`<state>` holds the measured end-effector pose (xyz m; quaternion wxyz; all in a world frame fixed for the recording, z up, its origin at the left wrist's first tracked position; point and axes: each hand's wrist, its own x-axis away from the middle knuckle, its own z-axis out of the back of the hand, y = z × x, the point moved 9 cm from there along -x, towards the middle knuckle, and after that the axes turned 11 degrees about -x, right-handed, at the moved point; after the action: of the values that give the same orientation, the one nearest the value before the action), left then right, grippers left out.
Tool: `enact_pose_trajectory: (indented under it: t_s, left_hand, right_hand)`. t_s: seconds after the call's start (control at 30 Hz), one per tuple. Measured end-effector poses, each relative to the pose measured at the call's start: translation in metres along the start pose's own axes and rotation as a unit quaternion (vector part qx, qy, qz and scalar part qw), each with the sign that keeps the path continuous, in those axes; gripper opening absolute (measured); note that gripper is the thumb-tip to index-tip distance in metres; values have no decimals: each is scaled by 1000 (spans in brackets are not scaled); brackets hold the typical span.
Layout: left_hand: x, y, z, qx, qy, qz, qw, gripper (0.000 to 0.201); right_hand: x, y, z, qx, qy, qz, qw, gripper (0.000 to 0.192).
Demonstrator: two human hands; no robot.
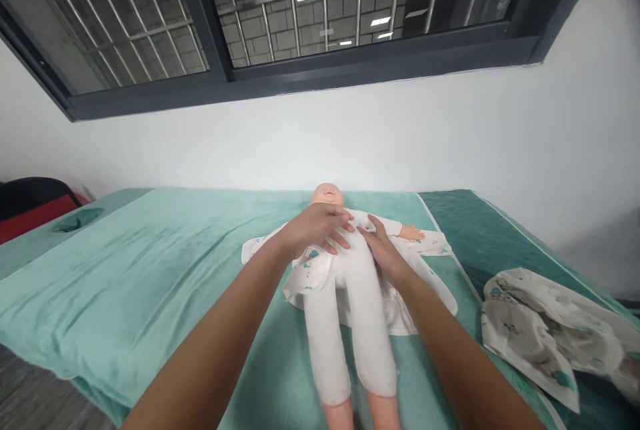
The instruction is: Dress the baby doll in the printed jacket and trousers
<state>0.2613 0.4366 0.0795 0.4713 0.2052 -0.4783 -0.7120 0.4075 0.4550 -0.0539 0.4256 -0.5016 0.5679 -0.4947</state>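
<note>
Doll (359,263) on open shirt (427,280), left hand (317,223) above, right hand (385,250) alongside

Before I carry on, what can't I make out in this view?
All in the head view:
Feet of the doll: cut off by the bottom edge.
Part of its chest: hidden behind the left hand.
Far end of the patterned cloth: cut off by the right edge.
Rest of the red-and-black item: cut off by the left edge.

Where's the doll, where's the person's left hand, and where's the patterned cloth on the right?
Doll (346,266): head view, on its white-covered hips.
Left hand (319,224): head view, on the back of the hand.
Patterned cloth (565,340): head view, on its crumpled middle.
</note>
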Motion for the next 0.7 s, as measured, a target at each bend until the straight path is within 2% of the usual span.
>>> enact_pose_trajectory:
  t_s: [0.03, 0.13, 0.2, 0.27, 0.33, 0.37, 0.43, 0.53, 0.6, 0.7]
  left_hand:
    - [2, 4, 0, 17, 8, -9, 1000, 23]
    - [8, -6, 27, -40, 156, -1, 987, 21]
    - [19, -26, 42, -113, 233, 31, 965, 19]
    - [35, -50, 45, -161, 260, 44, 951, 20]
    - [58, -74, 43, -177, 289, 17, 941, 18]
    - [70, -87, 39, -165, 294, 4, 941, 17]
    - [88, -116, 25, -120, 257, -5, 959, 26]
    - [106, -144, 8, -59, 224, -7, 973, 45]
    - [110, -152, 5, -34, 231, -1, 972, 38]
    - [113, -153, 2, -36, 259, 6, 965, 17]
  right_hand:
    - [1, -1, 1, 1, -1, -2, 1000, 83]
    - [2, -6, 5, 6, -11, -9, 1000, 83]
    - [2, -7, 8, 23, -19, -15, 999, 83]
    - [1, -8, 13, 55, -16, -20, 998, 84]
    - [2, -10, 19, 84, 2, -22, 996, 87]
    - [3, -11, 21, 89, 9, -25, 996, 89]
    - [8, -11, 19, 78, 2, -48, 996, 93]
    - [21, -7, 3, 19, -43, -105, 993, 98]
    - [28, -5, -8, -39, -52, -122, 990, 101]
    - [33, -3, -22, -129, -42, -114, 984, 105]
